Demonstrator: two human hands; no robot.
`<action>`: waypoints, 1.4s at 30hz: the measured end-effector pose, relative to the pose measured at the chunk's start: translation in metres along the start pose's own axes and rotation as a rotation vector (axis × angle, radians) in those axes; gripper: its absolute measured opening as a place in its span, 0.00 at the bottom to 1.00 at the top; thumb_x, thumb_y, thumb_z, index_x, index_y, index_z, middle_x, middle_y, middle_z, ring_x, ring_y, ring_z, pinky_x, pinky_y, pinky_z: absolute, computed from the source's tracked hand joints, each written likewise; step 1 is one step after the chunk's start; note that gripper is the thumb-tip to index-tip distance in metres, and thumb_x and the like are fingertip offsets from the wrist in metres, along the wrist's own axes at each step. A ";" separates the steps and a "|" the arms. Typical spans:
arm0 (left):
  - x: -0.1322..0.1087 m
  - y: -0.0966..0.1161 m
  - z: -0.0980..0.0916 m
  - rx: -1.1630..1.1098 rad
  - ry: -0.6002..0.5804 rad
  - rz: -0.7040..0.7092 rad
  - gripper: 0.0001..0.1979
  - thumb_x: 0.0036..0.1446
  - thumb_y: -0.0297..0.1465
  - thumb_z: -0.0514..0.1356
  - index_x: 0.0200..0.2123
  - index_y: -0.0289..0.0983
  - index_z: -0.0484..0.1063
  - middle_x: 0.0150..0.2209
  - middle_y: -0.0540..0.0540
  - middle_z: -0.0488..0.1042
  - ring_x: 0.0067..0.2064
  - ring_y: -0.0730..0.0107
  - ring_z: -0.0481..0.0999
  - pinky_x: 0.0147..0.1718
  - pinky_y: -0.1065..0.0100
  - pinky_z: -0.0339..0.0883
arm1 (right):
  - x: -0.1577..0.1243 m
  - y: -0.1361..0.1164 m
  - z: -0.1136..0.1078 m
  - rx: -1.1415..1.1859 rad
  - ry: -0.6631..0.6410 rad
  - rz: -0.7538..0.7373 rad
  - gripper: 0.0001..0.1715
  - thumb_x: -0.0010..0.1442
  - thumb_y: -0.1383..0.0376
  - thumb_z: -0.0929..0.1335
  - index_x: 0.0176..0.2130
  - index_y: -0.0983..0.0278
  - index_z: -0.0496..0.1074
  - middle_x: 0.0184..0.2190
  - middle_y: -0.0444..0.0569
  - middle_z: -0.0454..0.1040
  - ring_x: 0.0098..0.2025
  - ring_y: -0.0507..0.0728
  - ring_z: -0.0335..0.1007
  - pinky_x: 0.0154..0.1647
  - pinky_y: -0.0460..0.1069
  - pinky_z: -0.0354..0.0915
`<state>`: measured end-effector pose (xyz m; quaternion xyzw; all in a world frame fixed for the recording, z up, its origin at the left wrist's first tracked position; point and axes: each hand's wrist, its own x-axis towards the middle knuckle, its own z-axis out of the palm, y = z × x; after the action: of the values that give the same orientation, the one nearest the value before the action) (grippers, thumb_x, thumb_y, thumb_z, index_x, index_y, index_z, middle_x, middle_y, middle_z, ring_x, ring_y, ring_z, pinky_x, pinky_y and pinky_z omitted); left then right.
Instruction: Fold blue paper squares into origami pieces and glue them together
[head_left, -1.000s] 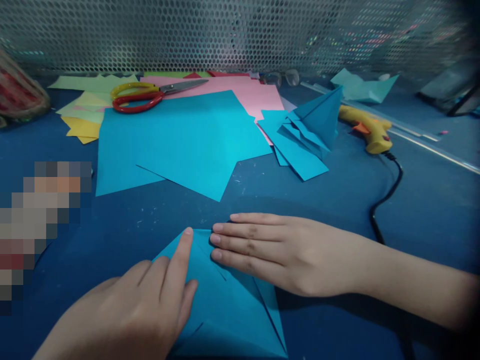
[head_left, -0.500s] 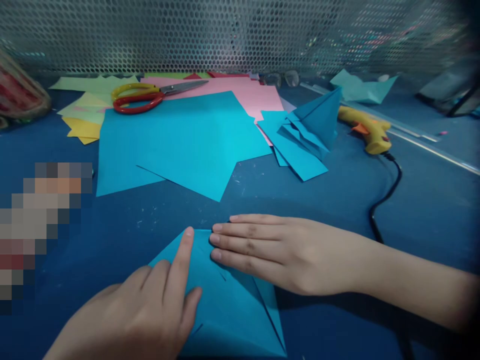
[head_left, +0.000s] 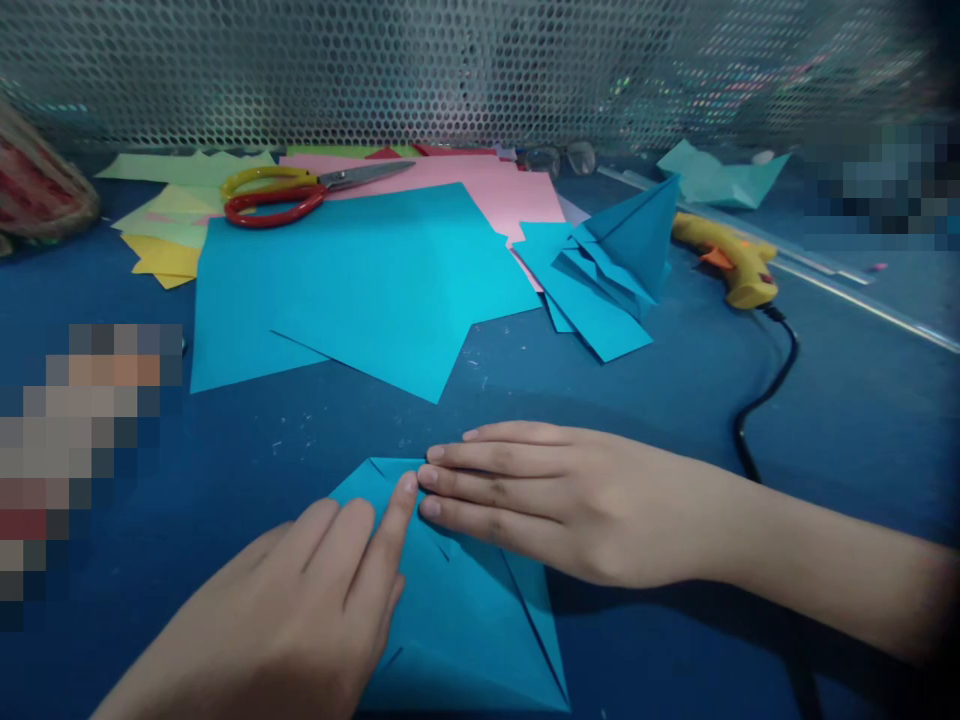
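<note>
A folded sheet of blue paper (head_left: 465, 620) lies flat at the front of the table, its crease lines and a folded flap on the right edge showing. My left hand (head_left: 300, 590) rests over its left side, index finger stretched out and touching the paper close to the top edge, the other fingers bent. Flat across the upper right part lies my right hand (head_left: 540, 490), fingers straight and side by side. The two hands' fingertips almost meet. Part of the paper is hidden beneath both hands.
Behind are blue sheets (head_left: 360, 270), scissors (head_left: 292, 195) with red and yellow handles, a folded blue paper piece (head_left: 622, 250) and a yellow glue gun (head_left: 739, 265) with a black cord. Pink paper (head_left: 517, 195) lies by a perforated metal panel (head_left: 420, 75). Something pixelated covers the left edge.
My left index finger has slid right along the paper's top edge, toward my right fingertips, uncovering the top left corner. My right hand stays nearly in place.
</note>
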<state>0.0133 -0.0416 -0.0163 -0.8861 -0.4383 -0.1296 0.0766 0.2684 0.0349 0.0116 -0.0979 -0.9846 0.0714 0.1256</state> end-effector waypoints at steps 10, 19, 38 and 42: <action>0.006 -0.012 -0.002 -0.013 0.022 0.257 0.18 0.69 0.25 0.49 0.58 0.32 0.68 0.55 0.40 0.76 0.54 0.54 0.75 0.51 0.53 0.64 | -0.008 0.017 0.003 0.261 0.154 0.005 0.16 0.72 0.69 0.62 0.53 0.75 0.74 0.53 0.57 0.78 0.54 0.56 0.71 0.61 0.50 0.63; 0.006 -0.015 -0.009 0.058 -0.088 0.279 0.19 0.69 0.24 0.47 0.59 0.35 0.69 0.59 0.40 0.74 0.50 0.52 0.75 0.45 0.52 0.63 | -0.016 0.023 0.002 0.258 0.190 0.059 0.14 0.71 0.65 0.66 0.53 0.69 0.72 0.49 0.52 0.80 0.54 0.53 0.70 0.56 0.48 0.61; 0.004 -0.015 -0.004 0.086 -0.061 0.288 0.20 0.70 0.23 0.46 0.61 0.32 0.65 0.60 0.38 0.72 0.49 0.50 0.76 0.46 0.51 0.61 | -0.019 0.031 0.000 0.275 0.221 0.055 0.13 0.70 0.64 0.67 0.53 0.66 0.69 0.40 0.50 0.80 0.49 0.53 0.71 0.54 0.50 0.61; 0.001 -0.018 -0.005 0.098 -0.054 0.309 0.20 0.69 0.24 0.47 0.62 0.34 0.65 0.60 0.40 0.72 0.50 0.53 0.77 0.46 0.53 0.63 | -0.018 0.032 0.002 0.296 0.252 0.046 0.10 0.69 0.64 0.68 0.48 0.66 0.70 0.36 0.48 0.79 0.46 0.53 0.70 0.53 0.50 0.64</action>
<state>-0.0008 -0.0313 -0.0105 -0.9414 -0.3045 -0.0709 0.1268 0.2903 0.0616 0.0006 -0.1090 -0.9373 0.2056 0.2594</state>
